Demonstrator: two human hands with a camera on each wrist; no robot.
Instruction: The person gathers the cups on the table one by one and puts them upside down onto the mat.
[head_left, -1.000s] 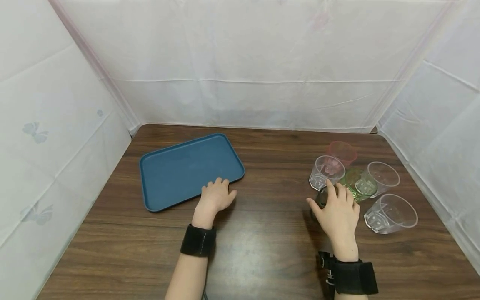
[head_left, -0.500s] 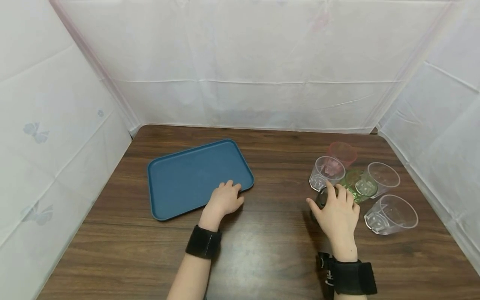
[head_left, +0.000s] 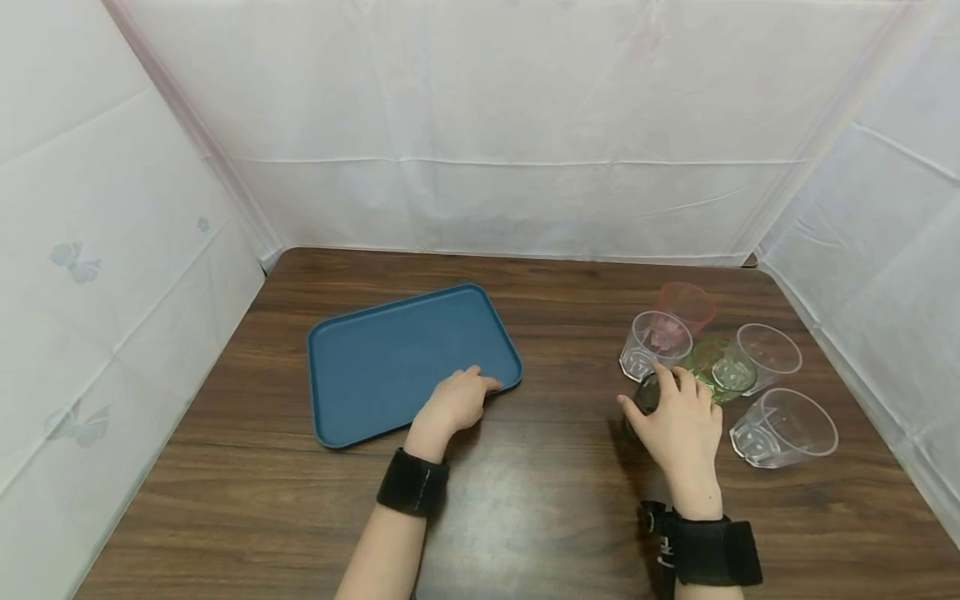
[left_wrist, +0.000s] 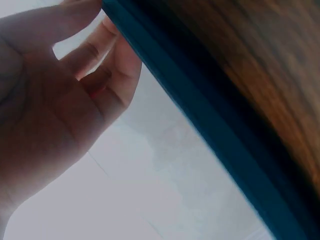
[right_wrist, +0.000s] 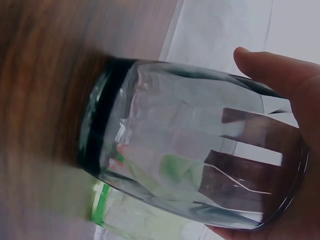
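My left hand (head_left: 455, 402) is at the near right edge of a blue rectangular tray (head_left: 397, 350), which lies flat on the table at an angle. In the left wrist view, thumb and fingers (left_wrist: 112, 82) pinch the tray's rim (left_wrist: 200, 125). My right hand (head_left: 684, 429) curves round a dark tinted drinking glass (head_left: 647, 393), thumb on its left, fingers over its far right side. In the right wrist view, this glass (right_wrist: 175, 135) stands with its thick base on the table or very close to it.
Around the right hand stand clear glasses (head_left: 637, 354), (head_left: 757, 437), (head_left: 776, 350), a green glass (head_left: 708, 358) and a red glass (head_left: 686, 304). The brown table (head_left: 540, 500) is bounded by white sheeting (head_left: 487, 200) at the back and sides.
The tray has slid right and toward me, with my left hand moving along with it. My right hand and the glasses have stayed nearly still.
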